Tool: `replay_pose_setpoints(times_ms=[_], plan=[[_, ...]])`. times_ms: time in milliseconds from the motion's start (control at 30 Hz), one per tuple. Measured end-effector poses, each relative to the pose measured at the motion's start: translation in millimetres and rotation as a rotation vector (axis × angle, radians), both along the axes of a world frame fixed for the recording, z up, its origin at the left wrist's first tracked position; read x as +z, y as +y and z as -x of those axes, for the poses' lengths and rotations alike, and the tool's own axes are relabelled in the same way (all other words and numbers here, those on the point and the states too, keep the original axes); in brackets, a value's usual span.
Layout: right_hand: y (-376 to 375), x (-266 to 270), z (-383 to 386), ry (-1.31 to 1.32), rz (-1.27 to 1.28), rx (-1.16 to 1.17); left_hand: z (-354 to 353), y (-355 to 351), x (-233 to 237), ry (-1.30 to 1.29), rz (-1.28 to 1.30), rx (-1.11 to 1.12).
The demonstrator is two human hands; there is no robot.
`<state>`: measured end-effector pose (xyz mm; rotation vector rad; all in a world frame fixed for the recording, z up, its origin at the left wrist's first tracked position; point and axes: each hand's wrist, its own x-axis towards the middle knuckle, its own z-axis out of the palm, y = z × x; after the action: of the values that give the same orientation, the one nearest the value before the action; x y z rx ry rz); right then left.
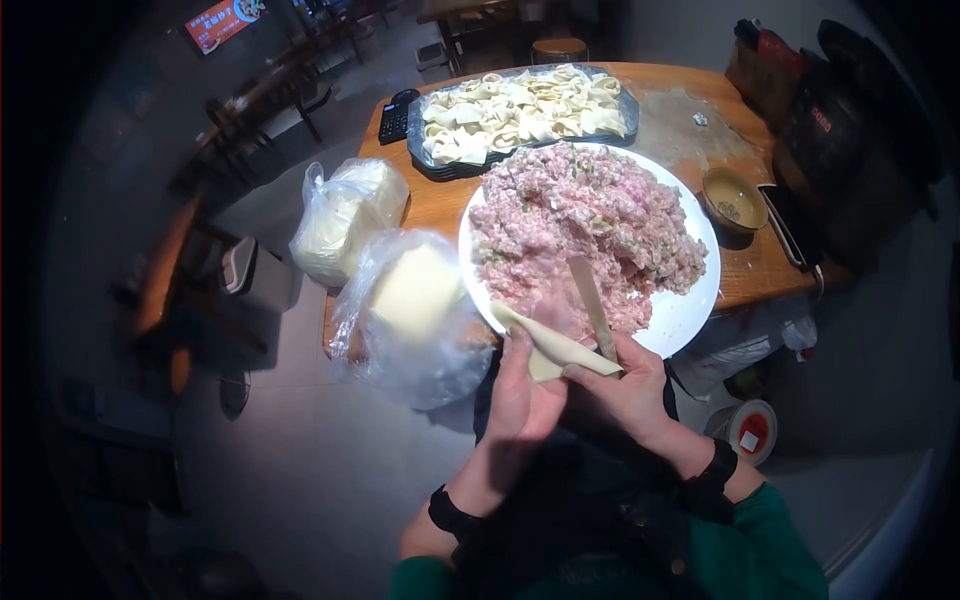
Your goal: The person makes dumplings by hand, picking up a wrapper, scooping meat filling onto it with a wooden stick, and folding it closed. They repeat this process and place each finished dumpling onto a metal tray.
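Note:
Between my two hands is a folded wonton wrapper (545, 347), just over the near edge of a big white plate (693, 305). My left hand (524, 392) pinches the wrapper's left end with the thumb on top. My right hand (636, 392) grips its right end and also holds a flat wooden stick (588, 295), which points up toward the meat. Pink minced meat filling (595, 215) with green bits is heaped on the plate. Left of the plate, a stack of wrappers (418, 287) sits in an opened plastic bag. Whether filling lies inside the folded wrapper is hidden.
Behind the plate stands a tray of folded wontons (525, 112), with a black calculator (394, 122) beside it. Another bagged wrapper stack (350, 215) is at the table's left edge. A small bowl (735, 200) and a phone (788, 228) lie to the right.

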<state>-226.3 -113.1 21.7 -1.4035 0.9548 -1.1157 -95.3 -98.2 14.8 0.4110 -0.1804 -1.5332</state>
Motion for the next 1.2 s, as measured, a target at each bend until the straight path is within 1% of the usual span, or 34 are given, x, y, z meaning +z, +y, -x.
replay_pose_setpoints(times_ms=[33,100,167,233,267,300,367,400,433,500,533,567,633,667,733,767,800,833,867,900,933,967,1000,1033,1100,1133,1167,1200], plan=[[-0.1,-3.9,-2.0,-0.002,0.005,0.001,4.4,0.6,-2.1,-0.007,-0.039,0.083],[-3.8,-4.7,-5.9,-0.144,0.146,-0.042,1.4,0.3,-2.5,-0.005,0.023,0.085],[-6.5,2.6,-7.0,-0.117,0.203,-0.057,-2.0,-1.3,-0.6,0.001,0.089,0.09],[-8.7,5.5,-4.2,-0.14,0.098,-0.044,-5.0,-0.9,0.6,-0.254,0.181,0.04],[-13.1,9.6,-4.5,-0.133,0.231,-0.027,-4.7,0.2,4.1,-0.45,0.113,0.105],[-21.1,17.1,-1.2,-0.128,0.222,-0.026,-5.3,2.3,10.5,-0.446,0.104,0.104],[-38.9,33.5,9.2,0.215,0.735,0.192,-12.7,4.7,21.9,-1.325,0.072,0.228],[-43.2,38.8,7.0,0.283,0.852,0.18,-21.8,-1.7,20.8,-1.6,0.294,0.369],[-44.8,42.8,8.5,0.293,0.837,0.181,-22.3,0.0,24.5,-1.667,0.327,0.393],[-48.6,48.6,10.8,0.538,0.979,0.195,-28.4,-1.3,24.0,-1.962,0.51,0.466],[-53.8,50.0,9.4,0.54,1.037,0.193,-28.2,-0.6,24.3,-1.958,0.508,0.466],[-55.8,51.3,10.7,0.541,1.04,0.196,-28.6,-0.4,25.7,-2.007,0.53,0.434],[-61.7,54.7,12.3,0.712,0.954,0.32,-30.8,-1.1,28.2,-2.061,0.554,0.412],[-67.0,57.1,8.9,0.707,0.966,0.314,-31.9,-1.5,29.8,-2.056,0.526,0.408],[-82.5,62.4,2.2,0.74,0.708,0.199,-38.4,-8.1,33.3,-2.058,0.512,0.413],[-106.2,59.6,-2.2,0.554,0.45,0.163,-46.6,-11.8,32.6,-2.032,0.496,0.523],[-115.0,95.8,-6.1,0.505,0.201,0.073,-55.5,-14.8,32.1,-2.001,0.478,0.628],[-132.6,103.9,-6.1,0.266,0.246,-0.008,-66.7,-16.7,33.3,-2.003,0.486,0.628],[-149.2,113.6,-2.1,0.24,0.166,-0.077,-81.0,-17.6,34.9,-2.094,0.416,0.672],[-150.6,125.5,-1.9,0.128,0.22,-0.082,-94.1,-18.1,35.4,-2.185,0.337,0.715],[-150.0,124.8,-2.1,0.07,0.247,-0.106,-106.8,-19.4,34.2,-2.191,0.325,0.71],[-149.4,121.5,-2.8,0.012,0.269,-0.125,-120.2,-21.4,32.5,-2.314,0.202,0.637],[-143.9,115.1,-2.3,0.008,0.254,-0.1,-130.1,-21.3,31.0,-2.432,0.059,0.556],[-132.6,105.2,0.9,0.032,0.202,-0.029,-135.7,-21.5,30.5,-2.443,0.014,0.55],[-105.7,84.0,5.4,0.083,0.133,0.104,-143.5,-25.2,29.5,-2.489,0.176,0.495],[-93.5,75.5,13.2,0.11,0.067,0.18,-145.4,-26.8,27.5,-2.499,0.143,0.49],[-79.4,68.3,15.8,0.045,0.0,0.208,-145.5,-30.0,25.2,-2.501,0.191,0.505],[-72.3,59.9,23.1,0.111,0.023,0.24,-145.6,-32.7,23.7,-2.499,0.247,0.52]])
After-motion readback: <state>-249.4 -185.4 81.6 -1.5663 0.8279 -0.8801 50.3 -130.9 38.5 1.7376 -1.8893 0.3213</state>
